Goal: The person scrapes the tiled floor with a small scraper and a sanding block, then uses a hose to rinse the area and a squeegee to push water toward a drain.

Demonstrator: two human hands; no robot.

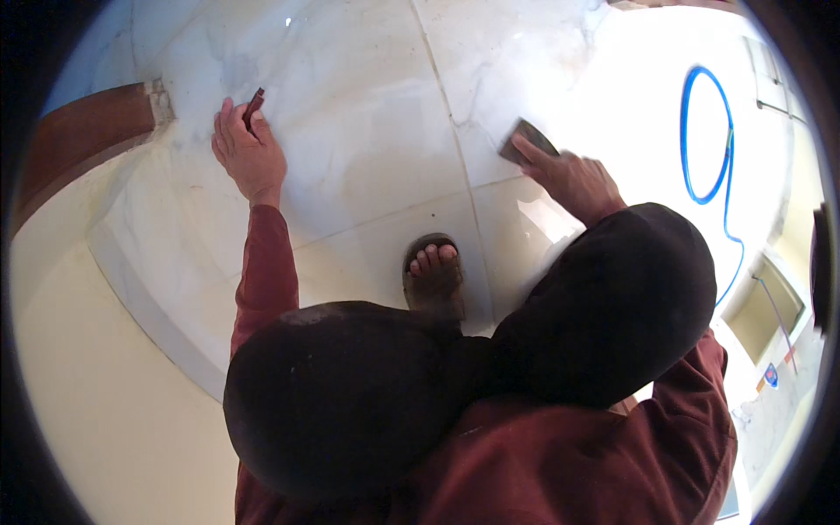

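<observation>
My left hand [251, 156] is at the upper left, over the pale marble-look tiled floor [367, 131]. Between its thumb and fingers it grips a short dark-red stick-like object [254, 107], whose exact kind I cannot tell. Out to the right, my right hand [577, 180] holds a dark flat rectangular block [533, 139], perhaps a sponge or scouring pad. The block appears to rest on the floor near a tile joint. My fingers and thumb partly cover both objects.
My sandalled foot [433, 269] stands between my bent knees. A brown door frame [92, 134] meets the cream wall at left. A blue hose [686, 138] lies coiled on the bright floor at right, near a wall recess [764, 308].
</observation>
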